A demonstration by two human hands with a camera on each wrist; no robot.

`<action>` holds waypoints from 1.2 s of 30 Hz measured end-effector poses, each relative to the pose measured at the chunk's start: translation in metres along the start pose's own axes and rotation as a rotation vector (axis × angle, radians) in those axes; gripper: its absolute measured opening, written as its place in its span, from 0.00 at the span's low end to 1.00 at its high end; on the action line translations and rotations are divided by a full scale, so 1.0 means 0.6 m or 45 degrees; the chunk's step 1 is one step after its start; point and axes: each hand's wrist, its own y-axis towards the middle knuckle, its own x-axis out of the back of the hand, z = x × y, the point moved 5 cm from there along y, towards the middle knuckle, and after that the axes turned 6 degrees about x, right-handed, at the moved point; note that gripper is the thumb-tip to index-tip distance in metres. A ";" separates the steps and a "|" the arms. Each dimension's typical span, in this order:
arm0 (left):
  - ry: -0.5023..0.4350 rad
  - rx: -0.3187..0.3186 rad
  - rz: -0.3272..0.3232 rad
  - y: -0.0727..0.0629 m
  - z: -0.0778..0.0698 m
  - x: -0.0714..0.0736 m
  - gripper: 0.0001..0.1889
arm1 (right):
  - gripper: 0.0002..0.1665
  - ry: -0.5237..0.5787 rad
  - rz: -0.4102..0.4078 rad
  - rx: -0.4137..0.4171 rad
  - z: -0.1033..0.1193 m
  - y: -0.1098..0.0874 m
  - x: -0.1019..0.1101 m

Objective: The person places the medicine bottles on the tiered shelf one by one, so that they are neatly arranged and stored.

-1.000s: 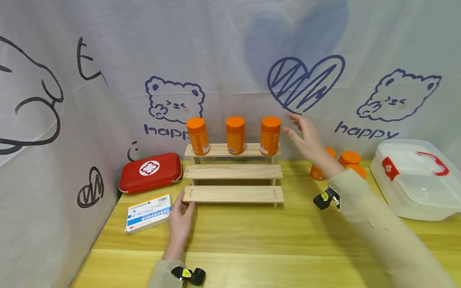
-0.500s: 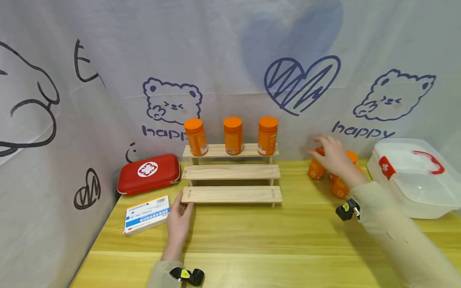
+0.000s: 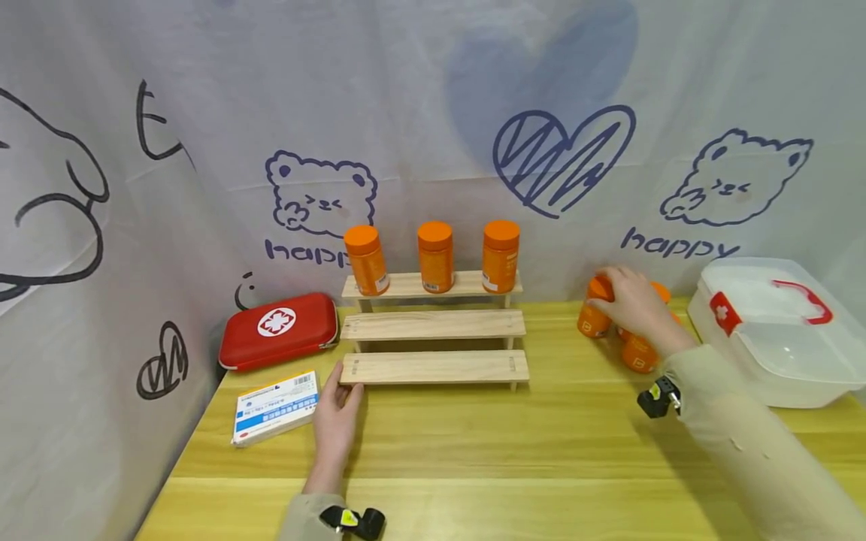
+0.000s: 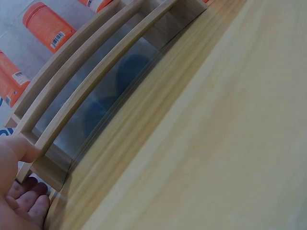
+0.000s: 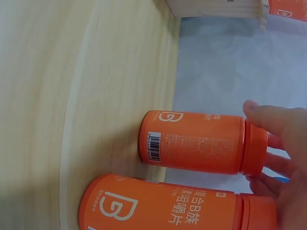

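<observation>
A three-step wooden display stand (image 3: 433, 367) bears three orange pill bottles on its top step, one of them the middle bottle (image 3: 436, 263). My left hand (image 3: 336, 417) grips the left end of the lowest step. In the left wrist view its thumb lies above the board and its fingers (image 4: 36, 199) curl below. Over at the right, my right hand (image 3: 636, 304) holds the cap of an upright orange pill bottle (image 5: 196, 142), thumb on one side and fingers on the other. Another orange bottle (image 5: 158, 203) stands right beside it, and several are partly hidden behind the hand.
Left of the stand lie a red first-aid case (image 3: 279, 330) and a white-and-blue medicine box (image 3: 276, 407). A translucent white bin (image 3: 791, 338) with a red cross label stands at the far right. A printed white curtain (image 3: 419, 113) hangs behind the wooden table (image 3: 460, 443).
My right hand has moved from beside the top step's right bottle over to the bottles at the right, then down onto one cap. The left hand keeps its place on the stand.
</observation>
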 end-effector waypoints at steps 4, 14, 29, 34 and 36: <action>-0.007 -0.030 -0.018 0.000 -0.002 -0.001 0.30 | 0.31 -0.001 0.018 0.007 -0.001 0.000 0.000; 0.013 -0.017 -0.021 0.001 0.000 -0.002 0.30 | 0.28 0.045 0.043 0.123 0.020 0.000 -0.009; 0.002 -0.002 -0.002 0.000 0.001 -0.002 0.31 | 0.33 0.608 -0.148 0.018 0.030 -0.026 -0.069; 0.010 -0.006 0.006 -0.001 0.000 -0.002 0.31 | 0.34 0.800 -0.221 -0.008 0.024 -0.032 -0.089; 0.014 -0.006 0.006 -0.002 -0.001 -0.002 0.31 | 0.34 0.868 -0.254 -0.017 0.022 -0.035 -0.097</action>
